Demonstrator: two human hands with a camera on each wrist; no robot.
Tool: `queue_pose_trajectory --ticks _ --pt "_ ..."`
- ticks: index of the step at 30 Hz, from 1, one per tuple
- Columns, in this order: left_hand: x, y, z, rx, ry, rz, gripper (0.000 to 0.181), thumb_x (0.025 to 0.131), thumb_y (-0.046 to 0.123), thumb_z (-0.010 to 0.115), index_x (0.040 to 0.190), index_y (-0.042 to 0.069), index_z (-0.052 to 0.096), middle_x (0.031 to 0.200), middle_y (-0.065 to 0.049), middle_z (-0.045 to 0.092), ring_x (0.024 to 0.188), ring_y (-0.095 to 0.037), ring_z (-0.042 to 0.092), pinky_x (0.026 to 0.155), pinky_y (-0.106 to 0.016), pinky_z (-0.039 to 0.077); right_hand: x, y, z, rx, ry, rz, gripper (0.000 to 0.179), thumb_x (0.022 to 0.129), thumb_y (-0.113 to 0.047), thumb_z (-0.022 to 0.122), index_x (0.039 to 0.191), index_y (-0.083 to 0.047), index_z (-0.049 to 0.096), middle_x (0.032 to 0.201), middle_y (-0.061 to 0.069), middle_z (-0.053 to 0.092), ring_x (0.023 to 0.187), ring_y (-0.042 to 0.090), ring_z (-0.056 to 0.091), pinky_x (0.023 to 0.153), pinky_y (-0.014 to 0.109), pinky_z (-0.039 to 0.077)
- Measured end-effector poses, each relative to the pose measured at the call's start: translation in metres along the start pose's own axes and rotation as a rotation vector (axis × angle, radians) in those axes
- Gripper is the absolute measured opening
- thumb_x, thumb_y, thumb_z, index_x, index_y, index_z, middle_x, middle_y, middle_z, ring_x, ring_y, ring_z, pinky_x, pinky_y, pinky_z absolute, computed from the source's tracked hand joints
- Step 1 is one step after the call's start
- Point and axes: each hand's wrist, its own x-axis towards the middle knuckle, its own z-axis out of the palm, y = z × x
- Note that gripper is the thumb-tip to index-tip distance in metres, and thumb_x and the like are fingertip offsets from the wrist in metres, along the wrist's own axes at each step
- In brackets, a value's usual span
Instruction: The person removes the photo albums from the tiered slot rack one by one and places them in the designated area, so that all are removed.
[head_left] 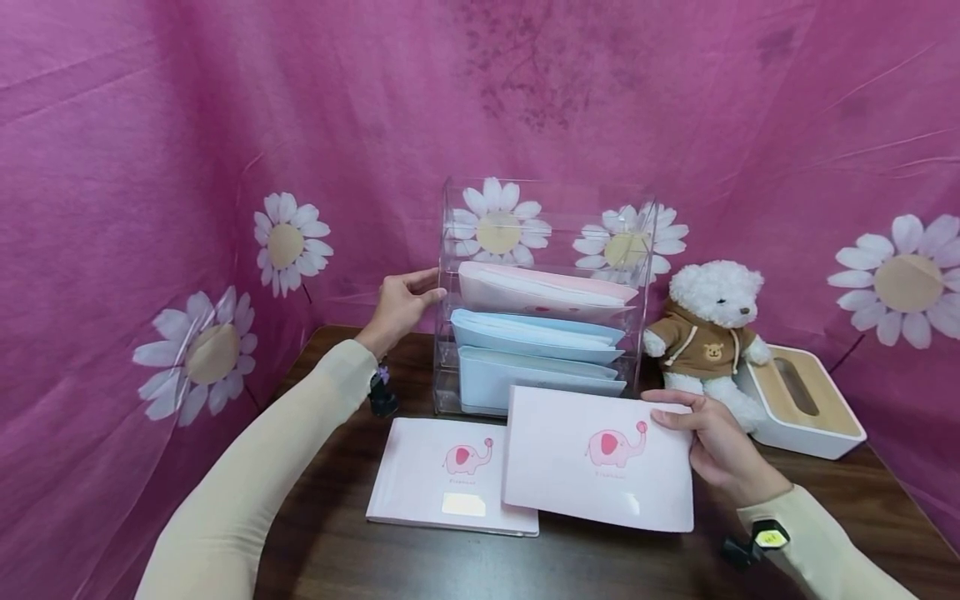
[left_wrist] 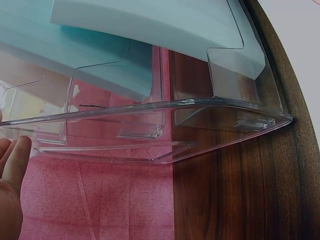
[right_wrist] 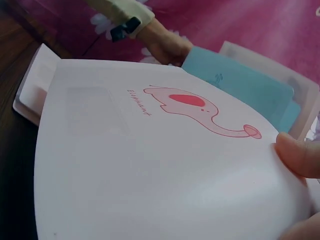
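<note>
The desk [head_left: 322,521] carries the clear rack [left_wrist: 190,103], which may slide or tip if tugged. The elephant folder [head_left: 600,467], lifted in front of it, could sag and snag the blue folders [head_left: 536,375], being supported at one end only. My left hand [head_left: 397,310] pinches the rack's side edge; my right hand [head_left: 720,446] has its fingers gripping that end, and slackness could drop it.

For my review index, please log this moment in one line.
left hand: touches clear rack | right hand: holds elephant folder | rack: pink folder above two blue folders | table: second elephant folder
</note>
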Motion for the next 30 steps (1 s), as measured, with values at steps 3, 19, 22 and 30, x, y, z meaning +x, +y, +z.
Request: queue_pose_trajectory --ticks 3,19,22,30 --pt "0.000 0.000 0.000 -0.001 0.000 0.001 0.048 0.092 0.015 0.076 0.138 0.011 0.063 0.135 -0.011 0.068 0.123 -0.021 0.067 0.106 -0.036 0.054 -0.001 0.005 -0.006 0.012 -0.009 0.017 0.038 0.104 0.001 0.047 0.110 -0.023 0.077 0.105 0.001 0.079 0.096 0.017 0.076 0.081 0.036 0.064" --pt "0.000 0.001 0.000 0.002 0.002 -0.027 0.049 0.092 0.017 0.076 0.139 0.013 0.063 0.136 -0.010 0.068 0.123 -0.021 0.068 0.107 -0.036 0.054 0.002 0.023 -0.031 0.041 -0.050 0.136 0.036 0.105 -0.004 0.047 0.115 -0.023 0.076 0.109 0.001 0.079 0.100 0.020 0.076 0.086 0.042 0.063" --pt "0.001 0.000 0.000 0.003 0.001 -0.023 0.049 0.092 0.017 0.076 0.139 0.013 0.063 0.136 -0.010 0.068 0.123 -0.021 0.068 0.106 -0.036 0.054 0.003 0.025 -0.035 0.025 -0.057 0.161 0.034 0.106 -0.006 0.048 0.116 -0.023 0.075 0.110 0.000 0.079 0.100 0.020 0.076 0.086 0.042 0.063" --pt "0.000 0.000 0.001 -0.004 0.002 -0.018 0.049 0.092 0.015 0.076 0.139 0.011 0.063 0.136 -0.011 0.067 0.123 -0.022 0.068 0.106 -0.035 0.054 0.004 0.032 -0.046 -0.013 -0.063 0.192 0.032 0.106 -0.007 0.047 0.114 -0.022 0.074 0.109 0.001 0.079 0.100 0.020 0.076 0.085 0.041 0.063"
